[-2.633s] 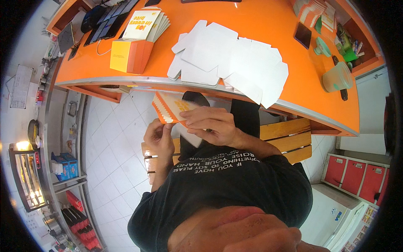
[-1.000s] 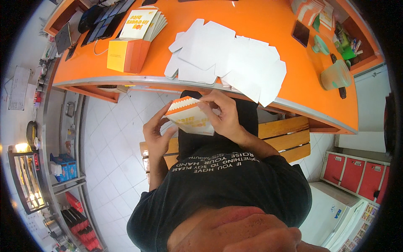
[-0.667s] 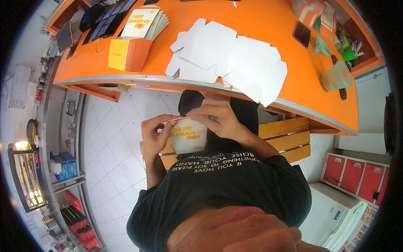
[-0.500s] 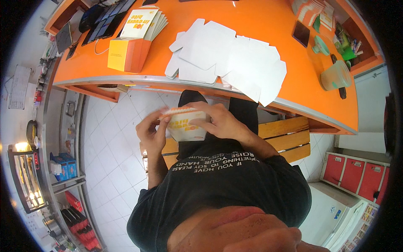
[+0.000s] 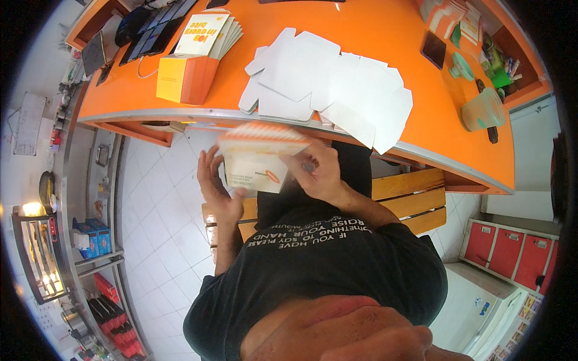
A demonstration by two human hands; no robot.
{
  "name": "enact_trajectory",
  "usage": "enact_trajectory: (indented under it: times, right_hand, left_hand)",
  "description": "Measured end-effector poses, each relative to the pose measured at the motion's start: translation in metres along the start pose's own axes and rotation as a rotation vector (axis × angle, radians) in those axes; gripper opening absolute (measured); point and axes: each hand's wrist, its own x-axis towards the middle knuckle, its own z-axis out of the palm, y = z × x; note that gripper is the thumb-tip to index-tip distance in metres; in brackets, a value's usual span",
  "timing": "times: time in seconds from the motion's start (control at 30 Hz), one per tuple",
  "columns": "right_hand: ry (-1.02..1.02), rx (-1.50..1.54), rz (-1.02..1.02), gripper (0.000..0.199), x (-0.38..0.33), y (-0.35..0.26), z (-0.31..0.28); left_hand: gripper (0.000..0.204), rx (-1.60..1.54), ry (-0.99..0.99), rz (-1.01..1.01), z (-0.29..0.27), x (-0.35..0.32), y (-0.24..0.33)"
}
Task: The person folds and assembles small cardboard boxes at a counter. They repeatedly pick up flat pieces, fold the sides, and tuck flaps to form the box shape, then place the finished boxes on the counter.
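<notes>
A small folded paper food carton (image 5: 259, 171), white with an orange striped top, is held up in front of my body just short of the table edge. Its upper part is smeared by motion. My right hand (image 5: 318, 171) grips the carton's right side, thumb against its face. On the other side, my left hand (image 5: 220, 188) has its fingers apart, with the thumb by the lower left corner. White flat carton blanks (image 5: 328, 72) lie overlapping on the orange table (image 5: 385, 30) beyond my hands.
At the table's left stand nested cartons (image 5: 205, 36) behind a yellow-and-orange carton (image 5: 186, 78), near a tablet (image 5: 159, 36). To the right are a phone (image 5: 433, 49), a green lid (image 5: 462, 66) and a translucent tub (image 5: 483, 109). A wooden slatted bench (image 5: 409, 198) is beneath me.
The carton has been turned so another face shows and its striped top has come up toward the table. My left fingers have come off its upper edge and spread.
</notes>
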Motion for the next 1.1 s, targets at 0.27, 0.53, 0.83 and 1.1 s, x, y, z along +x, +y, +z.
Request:
enact_trajectory:
  times: [0.27,0.53,0.83,1.1]
  right_hand:
    - [-0.040,0.060,-0.268,0.037,0.000,0.000,-0.003]
    - [-0.359,-0.267,-0.463,0.047,0.009,-0.026,-0.001]
    - [-0.426,-0.178,-0.238,0.051,-0.013,-0.018,-0.031]
    - [-0.337,-0.179,-0.079,0.034,-0.031,-0.011,-0.062]
  left_hand:
    - [0.109,0.320,-0.063,0.494,0.017,-0.008,-0.014]
    - [0.103,0.136,0.192,0.434,-0.031,0.068,0.002]
    - [0.091,0.849,-0.444,0.003,-0.059,0.251,-0.009]
    - [0.096,0.972,-0.687,-0.186,-0.032,0.282,-0.061]
